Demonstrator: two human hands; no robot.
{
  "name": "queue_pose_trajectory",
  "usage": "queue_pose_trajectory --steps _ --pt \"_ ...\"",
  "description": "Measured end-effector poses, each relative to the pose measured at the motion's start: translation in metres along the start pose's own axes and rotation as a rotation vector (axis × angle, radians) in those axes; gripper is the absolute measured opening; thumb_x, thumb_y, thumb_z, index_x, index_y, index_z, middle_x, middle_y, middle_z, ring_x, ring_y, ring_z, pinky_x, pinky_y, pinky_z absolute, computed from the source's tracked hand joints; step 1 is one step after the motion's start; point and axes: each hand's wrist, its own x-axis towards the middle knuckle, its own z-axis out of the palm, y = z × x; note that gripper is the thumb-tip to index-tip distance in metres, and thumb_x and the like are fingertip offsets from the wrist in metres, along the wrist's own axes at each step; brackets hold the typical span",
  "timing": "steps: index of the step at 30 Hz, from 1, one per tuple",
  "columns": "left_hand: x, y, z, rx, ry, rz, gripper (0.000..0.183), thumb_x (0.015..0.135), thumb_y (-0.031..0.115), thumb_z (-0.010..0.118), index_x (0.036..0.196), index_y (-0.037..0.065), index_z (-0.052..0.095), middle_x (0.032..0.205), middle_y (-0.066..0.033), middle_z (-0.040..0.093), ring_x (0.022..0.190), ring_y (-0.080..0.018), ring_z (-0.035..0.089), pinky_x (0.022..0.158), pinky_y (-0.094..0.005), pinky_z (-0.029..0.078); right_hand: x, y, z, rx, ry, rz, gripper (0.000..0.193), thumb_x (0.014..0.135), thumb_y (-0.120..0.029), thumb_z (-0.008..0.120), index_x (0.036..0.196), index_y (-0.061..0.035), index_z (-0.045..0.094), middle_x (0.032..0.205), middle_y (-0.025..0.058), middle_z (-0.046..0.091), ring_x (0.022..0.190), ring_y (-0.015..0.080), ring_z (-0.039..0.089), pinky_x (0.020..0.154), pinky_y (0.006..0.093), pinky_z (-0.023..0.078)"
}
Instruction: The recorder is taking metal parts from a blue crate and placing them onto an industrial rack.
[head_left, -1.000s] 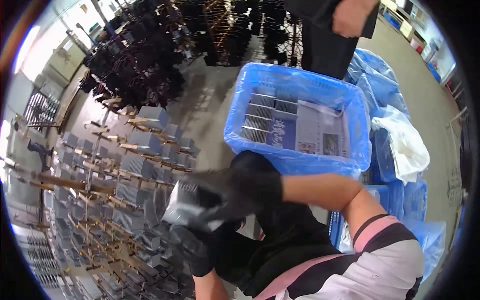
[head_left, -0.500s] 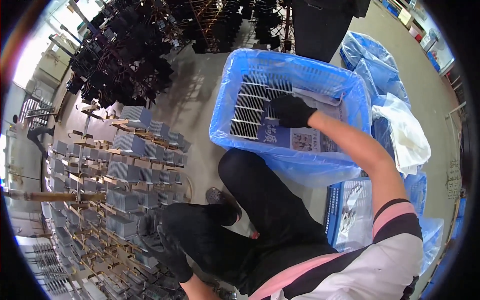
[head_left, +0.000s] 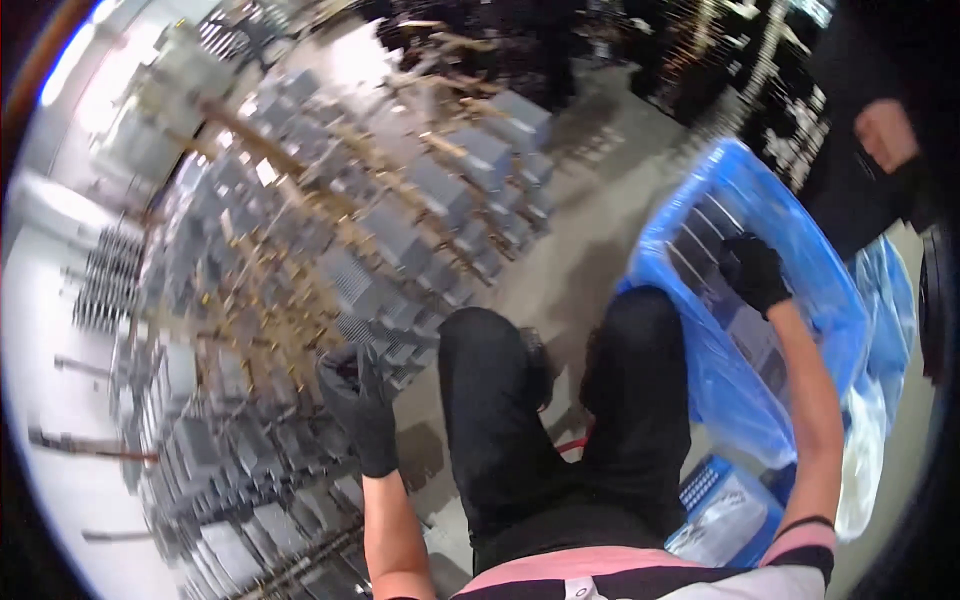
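Observation:
My left hand (head_left: 362, 410), in a dark glove, is at the lower edge of a rack of grey finned metal blocks. Its fingers look stretched out and apart beside a finned block (head_left: 350, 283); motion blur softens them. My right hand (head_left: 757, 274), in a black glove, reaches down into a blue plastic-lined crate (head_left: 690, 335). It is over the rows of dark finned metal parts (head_left: 700, 240) in the crate. The glove's back hides its fingers, so whether they grip a part does not show. Printed paper (head_left: 757, 335) lies on the crate's bottom.
The rack's bars (head_left: 250, 135) and many hanging blocks fill the left side. A person in black stands at the right, one hand (head_left: 887, 135) showing. A second blue crate (head_left: 728, 515) with clear plastic and a white bag (head_left: 862, 465) are at the lower right.
My view has swung left, so the crate appears farther right and tilted, and the rack fills more of the picture. My right hand stays in the crate; my left stays by the rack.

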Motion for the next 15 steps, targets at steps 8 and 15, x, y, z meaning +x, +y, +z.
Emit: queue_pose_trajectory --steps 8,15 --pt "0.046 -0.029 -0.030 0.266 0.123 0.057 0.033 0.093 0.028 0.066 0.101 -0.003 0.060 0.083 -0.0119 0.065 0.073 -0.0225 0.062 0.068 -0.0350 0.048 0.002 -0.246 -0.145 1.077 0.114 -0.699 0.032 0.094 -0.020 0.061 0.119 0.0000 0.063 0.121 0.0207 0.063 0.110 0.0362 0.061 0.095 0.0422 0.048" --pt "0.104 -0.024 0.006 0.423 -0.110 0.100 0.033 0.091 0.029 0.068 0.089 -0.004 0.064 0.072 -0.0135 0.063 0.066 -0.0263 0.062 0.062 -0.0383 0.047 0.114 -0.462 -0.017 1.879 -0.220 -0.612 0.029 0.092 -0.030 0.062 0.109 -0.0067 0.065 0.089 0.0086 0.068 0.083 0.0242 0.065 0.075 0.0389 0.050"
